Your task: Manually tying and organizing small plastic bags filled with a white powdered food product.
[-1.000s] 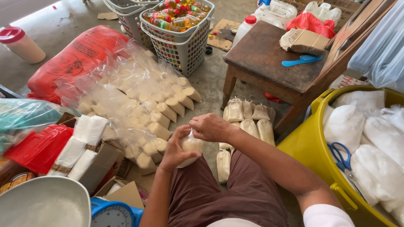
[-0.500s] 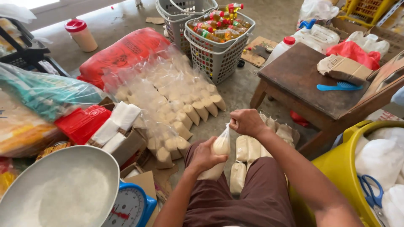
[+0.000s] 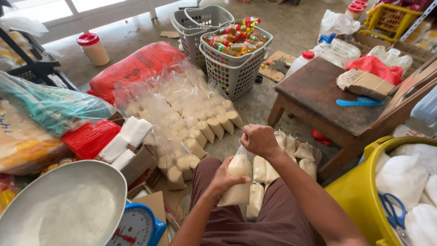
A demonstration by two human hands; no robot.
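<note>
Since a moment ago the view has tipped up and both hands have lifted the small clear plastic bag of pale granules [image 3: 238,180] higher above the lap. Left hand [image 3: 224,178] wraps its fingers closed around the bag's filled belly; right hand [image 3: 259,140] is fisted tight on the twisted neck above. Finished bags [image 3: 291,152] lie on the floor just beyond, near the dark wooden low table [image 3: 318,98] on the right. A metal scale pan [image 3: 59,205] sits near left. Done well, the lower hand steadies the fill while the upper twists the neck firmly, squeezing air out.
</note>
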